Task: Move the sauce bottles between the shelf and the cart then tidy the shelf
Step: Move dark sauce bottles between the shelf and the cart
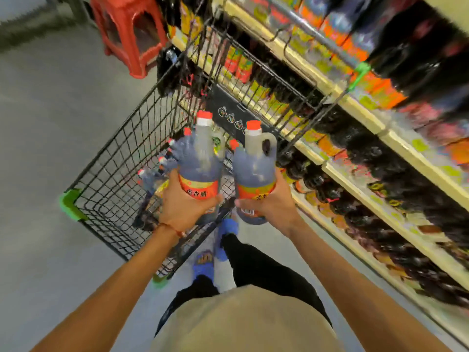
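The left hand [186,205] grips a dark jug-shaped plastic sauce bottle [200,158] with a red cap and an orange label, fingers curled round the label's left side and thumb hooked round its right. The bottle stands upright above the hand, over the basket of the black wire shopping cart [119,158]. The right hand [270,204] clasps a second dark red-capped sauce bottle [253,168] low on its body, thumb across the label and fingers round the far side. This bottle is upright too, just beside the first with a narrow gap between them, above the cart's near right corner. Below and left of the left hand, more red-capped bottles [152,176] crowd the basket floor. Right of the right hand run cream-edged shelf tiers [360,195] packed with dark bottles, much blurred. The cart's right rim lies close along the shelf edge, so room is tight on that side. Left of the left hand, beyond the cart's green corner guard [71,204], the grey floor [45,128] lies open. Ahead of both hands, past the cart's far end, stands a red plastic stool [127,29].
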The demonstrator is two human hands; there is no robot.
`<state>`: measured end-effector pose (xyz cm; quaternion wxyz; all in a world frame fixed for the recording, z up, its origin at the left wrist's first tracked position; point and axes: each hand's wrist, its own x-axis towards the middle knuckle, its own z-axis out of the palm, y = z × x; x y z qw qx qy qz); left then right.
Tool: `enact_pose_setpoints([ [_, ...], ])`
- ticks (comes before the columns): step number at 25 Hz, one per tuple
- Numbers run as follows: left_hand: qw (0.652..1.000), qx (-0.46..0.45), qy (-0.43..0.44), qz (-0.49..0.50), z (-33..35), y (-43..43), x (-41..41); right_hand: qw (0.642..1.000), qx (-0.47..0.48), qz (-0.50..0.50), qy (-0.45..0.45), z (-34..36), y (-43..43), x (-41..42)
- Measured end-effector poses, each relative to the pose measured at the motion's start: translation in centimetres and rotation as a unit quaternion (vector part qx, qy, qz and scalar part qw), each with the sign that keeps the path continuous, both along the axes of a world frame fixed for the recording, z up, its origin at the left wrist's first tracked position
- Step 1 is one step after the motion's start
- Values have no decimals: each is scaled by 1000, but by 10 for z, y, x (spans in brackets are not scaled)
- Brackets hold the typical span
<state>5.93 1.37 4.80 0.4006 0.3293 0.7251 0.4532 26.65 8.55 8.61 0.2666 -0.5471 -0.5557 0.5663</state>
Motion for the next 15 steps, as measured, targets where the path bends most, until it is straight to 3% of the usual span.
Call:
enact_pose_setpoints([
  [6,989,60,16,-132,33,21,64,987,39,-149,-35,14,-55,71],
  [15,926,100,14,-365,65,43,225,928,47,-368,-40,40,-136,206],
])
